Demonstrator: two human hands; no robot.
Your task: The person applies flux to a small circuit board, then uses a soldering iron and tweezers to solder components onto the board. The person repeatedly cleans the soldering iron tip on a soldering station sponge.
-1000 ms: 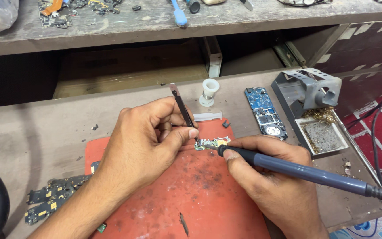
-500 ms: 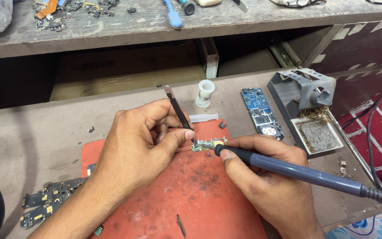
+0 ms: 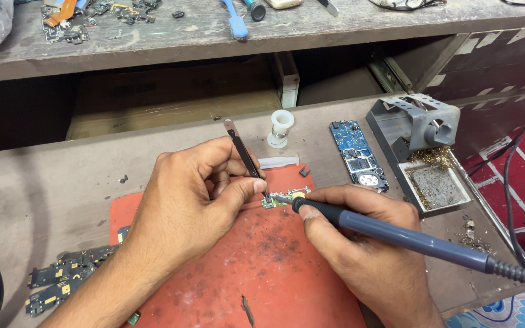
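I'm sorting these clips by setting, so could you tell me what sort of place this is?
Most likely a small electronics repair bench. The right hand holds a soldering iron to a tiny board on a red mat, with an iron stand and a blue circuit board nearby.

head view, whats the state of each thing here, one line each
left hand: pinching tweezers
tweezers: gripped, tips down on the small board
small circuit board: flat on the red mat, pinned by the tweezers
soldering iron: held in the right hand, tip at the board
red mat: flat, stained
blue circuit board: lying bare, untouched
iron stand: empty
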